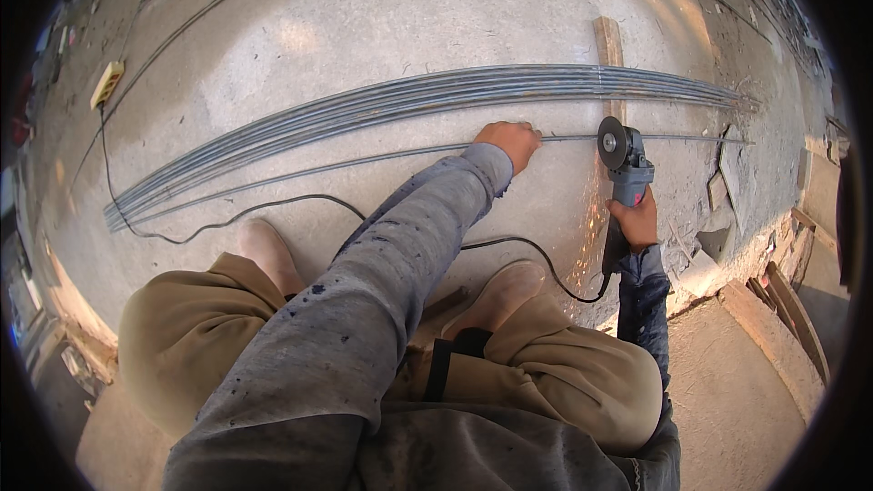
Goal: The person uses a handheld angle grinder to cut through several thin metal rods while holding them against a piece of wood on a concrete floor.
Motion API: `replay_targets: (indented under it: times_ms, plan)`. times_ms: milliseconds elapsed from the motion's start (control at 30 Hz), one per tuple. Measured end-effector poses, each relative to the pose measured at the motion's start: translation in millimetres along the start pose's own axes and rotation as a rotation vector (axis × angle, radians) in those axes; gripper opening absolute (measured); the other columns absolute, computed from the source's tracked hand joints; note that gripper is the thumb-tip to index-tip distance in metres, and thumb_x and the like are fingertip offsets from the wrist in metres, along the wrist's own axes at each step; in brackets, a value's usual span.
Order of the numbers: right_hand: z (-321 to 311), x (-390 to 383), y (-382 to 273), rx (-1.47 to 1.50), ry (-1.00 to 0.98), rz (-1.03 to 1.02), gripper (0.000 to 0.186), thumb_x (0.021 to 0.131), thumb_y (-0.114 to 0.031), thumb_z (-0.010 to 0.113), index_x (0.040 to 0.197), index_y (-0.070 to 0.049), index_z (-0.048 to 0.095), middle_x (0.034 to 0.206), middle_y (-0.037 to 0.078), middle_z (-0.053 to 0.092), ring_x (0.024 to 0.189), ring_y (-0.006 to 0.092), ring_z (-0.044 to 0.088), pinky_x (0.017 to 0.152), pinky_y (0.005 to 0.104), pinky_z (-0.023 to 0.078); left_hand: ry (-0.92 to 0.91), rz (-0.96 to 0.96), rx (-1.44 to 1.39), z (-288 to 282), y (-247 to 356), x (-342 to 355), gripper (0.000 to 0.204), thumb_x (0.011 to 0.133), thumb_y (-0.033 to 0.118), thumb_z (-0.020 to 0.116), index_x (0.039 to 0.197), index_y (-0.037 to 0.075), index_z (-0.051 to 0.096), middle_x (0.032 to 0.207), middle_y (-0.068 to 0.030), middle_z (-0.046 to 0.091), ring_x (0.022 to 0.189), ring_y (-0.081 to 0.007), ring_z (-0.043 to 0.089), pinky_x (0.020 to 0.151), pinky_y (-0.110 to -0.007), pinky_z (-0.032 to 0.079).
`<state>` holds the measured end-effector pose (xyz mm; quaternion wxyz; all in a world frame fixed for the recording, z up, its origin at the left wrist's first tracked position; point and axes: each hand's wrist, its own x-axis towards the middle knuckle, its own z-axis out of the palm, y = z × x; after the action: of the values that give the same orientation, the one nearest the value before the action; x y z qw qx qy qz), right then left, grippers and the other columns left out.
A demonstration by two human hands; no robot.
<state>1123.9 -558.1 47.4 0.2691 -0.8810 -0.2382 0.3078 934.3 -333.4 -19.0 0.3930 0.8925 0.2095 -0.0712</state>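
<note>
Gripping a compact grey angle grinder (629,180) with a dark round disc (614,143), the right hand (637,218) is wrapped around its body. The left hand (511,144) is closed on a single thin grey metal rod (364,161), which lies along the pale concrete floor (409,18) and runs on beneath the grinder. The disc seems to meet this rod, though the contact edge is hard to make out; orange sparks (591,241) spray toward the person. Beyond the rod lies a bundle of similar bluish-grey rods (409,98), crossing over a flat brown wooden strip (607,35). A black cable (518,239) trails from the grinder's rear.
</note>
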Motion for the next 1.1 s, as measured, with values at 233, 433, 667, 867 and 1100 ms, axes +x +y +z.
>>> replay_targets:
  times_ms: [233, 433, 667, 867, 1100]
  plan:
    - [0.3, -0.4, 0.0, -0.007, 0.013, -0.021, 0.053, 0.063, -0.013, 0.073, 0.111, 0.001, 0.053, 0.096, 0.011, 0.063, 0.086, 0.02, 0.06, 0.078, 0.0322, 0.048, 0.018, 0.008, -0.015, 1.9, -1.8, -0.1, 0.028, 0.094, 0.02, 0.048, 0.113, 0.007, 0.064, 0.104, -0.0125, 0.065, 0.092, -0.0291, 0.064, 0.081, -0.038, 0.053]
    - [1.3, -1.6, -8.9, -0.023, 0.004, 0.026, 0.053, 0.063, -0.013, 0.073, 0.111, 0.0, 0.053, 0.097, 0.011, 0.063, 0.087, 0.0204, 0.06, 0.079, 0.0325, 0.048, 0.01, 0.003, -0.012, 0.3, -1.7, -1.1, 0.027, 0.095, 0.02, 0.048, 0.111, 0.006, 0.065, 0.102, -0.0125, 0.065, 0.09, -0.0291, 0.064, 0.08, -0.039, 0.053]
    - [0.3, -2.8, -10.1, 0.001, 0.001, 0.006, 0.052, 0.064, -0.011, 0.073, 0.111, -0.001, 0.053, 0.096, 0.01, 0.063, 0.085, 0.019, 0.06, 0.077, 0.0316, 0.048, 0.014, 0.008, -0.005, -1.2, -0.3, -1.1, 0.026, 0.095, 0.021, 0.048, 0.11, 0.007, 0.065, 0.099, -0.0125, 0.065, 0.088, -0.0294, 0.064, 0.078, -0.039, 0.053]
    - [-0.7, 0.9, 5.1, 0.029, -0.015, 0.031, 0.053, 0.064, -0.01, 0.073, 0.112, -0.001, 0.054, 0.096, 0.009, 0.063, 0.085, 0.0182, 0.059, 0.077, 0.031, 0.048, -0.01, 0.001, 0.014, -2.0, 1.5, 0.4, 0.027, 0.095, 0.021, 0.048, 0.11, 0.007, 0.064, 0.099, -0.0129, 0.065, 0.089, -0.0294, 0.064, 0.078, -0.04, 0.053]
    - [-0.4, 1.1, 1.5, -0.011, 0.005, -0.018, 0.053, 0.064, -0.011, 0.073, 0.112, -0.001, 0.054, 0.096, 0.008, 0.063, 0.085, 0.0187, 0.059, 0.077, 0.0314, 0.048, 0.013, -0.002, -0.005, 1.6, -0.7, 0.4, 0.026, 0.095, 0.021, 0.048, 0.109, 0.007, 0.065, 0.1, -0.0129, 0.065, 0.089, -0.0295, 0.064, 0.079, -0.04, 0.053]
